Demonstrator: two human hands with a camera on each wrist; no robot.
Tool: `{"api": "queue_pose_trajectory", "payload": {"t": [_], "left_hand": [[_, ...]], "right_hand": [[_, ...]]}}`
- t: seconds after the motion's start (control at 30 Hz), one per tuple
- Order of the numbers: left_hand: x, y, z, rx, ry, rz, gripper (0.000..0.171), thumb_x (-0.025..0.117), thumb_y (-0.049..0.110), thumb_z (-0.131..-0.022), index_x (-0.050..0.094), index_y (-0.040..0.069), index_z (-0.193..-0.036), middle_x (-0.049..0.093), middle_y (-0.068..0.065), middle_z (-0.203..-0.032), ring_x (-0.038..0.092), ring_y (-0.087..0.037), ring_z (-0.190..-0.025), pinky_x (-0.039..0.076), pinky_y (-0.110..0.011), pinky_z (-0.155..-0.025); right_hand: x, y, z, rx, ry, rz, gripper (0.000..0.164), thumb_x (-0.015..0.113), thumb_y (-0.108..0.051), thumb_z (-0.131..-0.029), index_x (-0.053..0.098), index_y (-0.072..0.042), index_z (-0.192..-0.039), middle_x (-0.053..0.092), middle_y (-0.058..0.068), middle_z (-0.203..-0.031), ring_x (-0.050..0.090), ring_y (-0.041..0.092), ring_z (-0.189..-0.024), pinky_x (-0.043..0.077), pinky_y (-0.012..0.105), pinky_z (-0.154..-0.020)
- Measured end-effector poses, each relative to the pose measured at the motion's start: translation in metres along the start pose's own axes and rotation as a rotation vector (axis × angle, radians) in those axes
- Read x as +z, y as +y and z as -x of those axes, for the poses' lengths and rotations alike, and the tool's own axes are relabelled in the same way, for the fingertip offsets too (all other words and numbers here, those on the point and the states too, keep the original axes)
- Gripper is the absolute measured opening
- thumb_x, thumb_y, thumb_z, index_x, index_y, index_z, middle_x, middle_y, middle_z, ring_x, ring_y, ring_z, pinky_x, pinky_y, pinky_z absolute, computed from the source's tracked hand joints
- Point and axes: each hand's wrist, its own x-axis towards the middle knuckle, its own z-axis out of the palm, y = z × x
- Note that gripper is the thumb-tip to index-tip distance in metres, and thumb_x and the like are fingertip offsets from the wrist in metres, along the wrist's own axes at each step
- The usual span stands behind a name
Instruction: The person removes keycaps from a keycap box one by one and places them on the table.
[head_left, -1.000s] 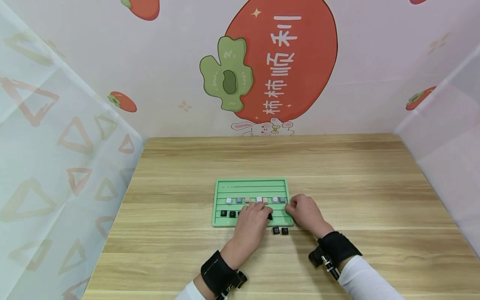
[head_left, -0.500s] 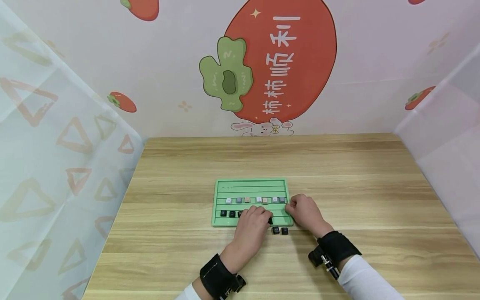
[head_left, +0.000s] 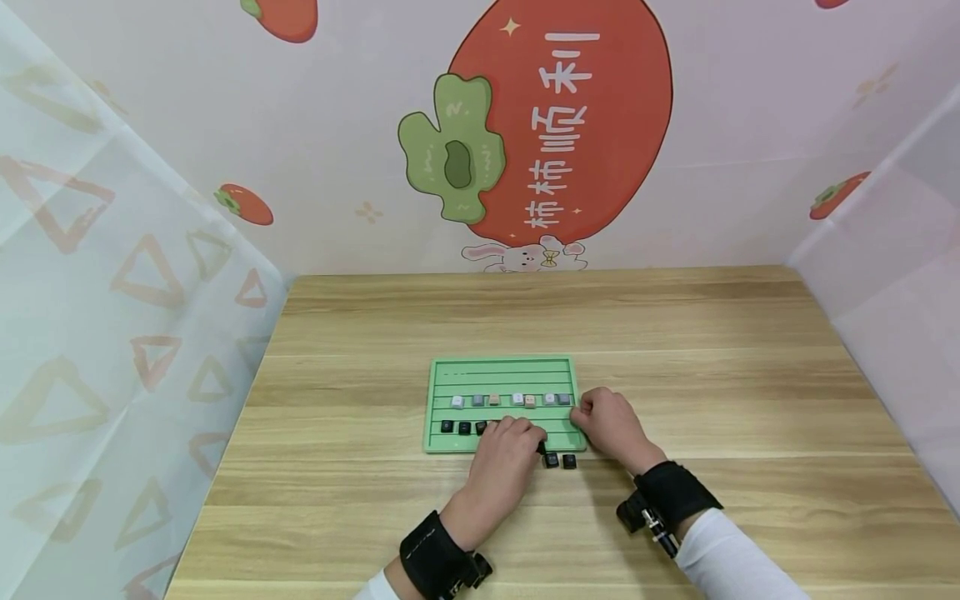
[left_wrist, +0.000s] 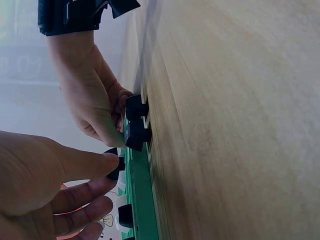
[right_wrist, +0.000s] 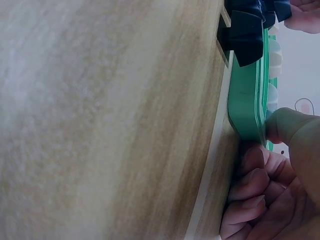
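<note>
My left hand pinches a black keycap between thumb and fingers, over the front edge of a green grooved board. In the left wrist view the held keycap sits tilted, its stem showing. My right hand grips the board's right edge; in the right wrist view its thumb lies on top and the other fingers curl beside the corner. Two loose black keycaps lie on the table just in front of the board. Several black keycaps stand in a front groove, partly hidden by my left hand.
A row of pale, grey and beige keycaps stands in a middle groove of the board. The wooden table reaches back to a printed backdrop, with cloth side walls at left and right.
My left hand has shifted slightly toward me, and the black keycap in it has moved from the board's front grooves to its front edge. The right hand keeps its place on the board.
</note>
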Motion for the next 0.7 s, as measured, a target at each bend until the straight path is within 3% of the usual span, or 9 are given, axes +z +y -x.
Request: {"api": "queue_pose_trajectory", "payload": {"t": [0.33, 0.7], "left_hand": [[0.0020, 0.0022, 0.0046, -0.003, -0.050, 0.011, 0.020, 0.076, 0.020, -0.074, 0.071, 0.018, -0.094, 0.065, 0.004, -0.090, 0.058, -0.014, -0.082, 0.039, -0.026, -0.066], [0.0042, 0.0039, 0.0059, 0.012, -0.057, -0.017, 0.015, 0.076, 0.023, -0.074, 0.071, 0.020, -0.088, 0.064, 0.006, -0.086, 0.055, -0.013, -0.078, 0.039, -0.027, -0.067]], "right_hand": [[-0.0002, -0.0001, 0.0001, -0.007, 0.004, -0.004, 0.032, 0.058, -0.012, -0.080, 0.042, -0.011, -0.052, 0.031, -0.004, -0.048, 0.032, 0.012, -0.045, 0.027, 0.026, -0.050], [-0.0008, -0.0029, -0.0004, 0.026, 0.001, 0.005, 0.032, 0.059, -0.012, -0.079, 0.042, -0.010, -0.052, 0.033, -0.005, -0.048, 0.035, 0.012, -0.045, 0.027, 0.026, -0.049]]}}
